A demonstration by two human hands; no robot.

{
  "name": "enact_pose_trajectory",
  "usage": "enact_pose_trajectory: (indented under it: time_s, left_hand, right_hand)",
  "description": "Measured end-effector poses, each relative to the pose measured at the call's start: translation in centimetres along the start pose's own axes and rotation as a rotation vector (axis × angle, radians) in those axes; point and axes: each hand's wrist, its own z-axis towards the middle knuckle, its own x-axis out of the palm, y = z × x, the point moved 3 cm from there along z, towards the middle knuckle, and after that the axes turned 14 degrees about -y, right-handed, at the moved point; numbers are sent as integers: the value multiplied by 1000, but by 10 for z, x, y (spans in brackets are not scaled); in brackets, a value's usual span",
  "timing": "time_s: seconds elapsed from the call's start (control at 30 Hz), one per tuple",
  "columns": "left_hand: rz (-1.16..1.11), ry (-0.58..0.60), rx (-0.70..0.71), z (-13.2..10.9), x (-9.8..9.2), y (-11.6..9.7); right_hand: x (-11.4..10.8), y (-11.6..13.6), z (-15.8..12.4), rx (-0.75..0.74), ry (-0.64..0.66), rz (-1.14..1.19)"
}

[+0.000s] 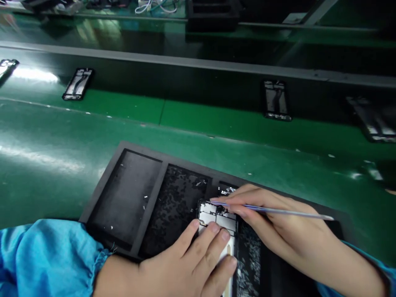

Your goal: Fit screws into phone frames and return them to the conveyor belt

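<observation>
An opened phone body (225, 223) with silvery inner plates lies on a black compartmented tray (140, 214). My left hand (194, 264) rests palm down over its lower part, fingers spread, fingertips touching the plates. A thin bluish tool (278, 210), pointed like tweezers, is pinched between the thumb and fingers of my right hand (278, 222). Its tip meets the phone's upper edge. What lies under the tip is too small to tell. Small black and silvery bits are scattered in the tray's compartments.
Beyond the tray, more opened phones lie on a green surface: one (78, 84) at the left, another (276, 100) right of centre, a blurred one (373, 119) at the far right. White cables (155, 6) and a black box (213, 15) sit at the top.
</observation>
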Motion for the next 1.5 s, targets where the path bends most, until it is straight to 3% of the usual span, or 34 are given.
enact_pose_trajectory:
  time_s: [0.57,0.63,0.7,0.77,0.83,1.0,1.13,1.23,1.33,1.5]
  left_hand:
    - [-12,9,-24,2,-1,0]
    - [-16,4,-27,1,0,0]
    - [-17,-7,-23,0,1,-1]
    - [-17,-13,-25,-1,3,-3]
    - [-16,-9,-36,-3,5,-5]
    - [-13,-15,-70,-6,8,-10]
    - [-23,-20,-84,-6,7,-8]
    - [-35,-9,-72,-4,4,-5]
    - [-39,11,-70,-3,1,-2]
    - [-69,4,-79,-3,3,-4]
  right_hand:
    - [6,1,13,23,13,-56]
    - [6,0,9,10,-34,-59]
    - [4,-2,4,39,-167,-66]
    - [2,-7,1,132,-329,-79]
    - [4,-12,1,229,-393,-85]
    - [14,-18,10,234,-220,-70]
    - [8,-18,11,259,-204,30]
    - [0,-14,8,227,-247,100]
    - [-4,-8,4,139,-272,27]
    - [3,12,-16,-210,-110,-105]
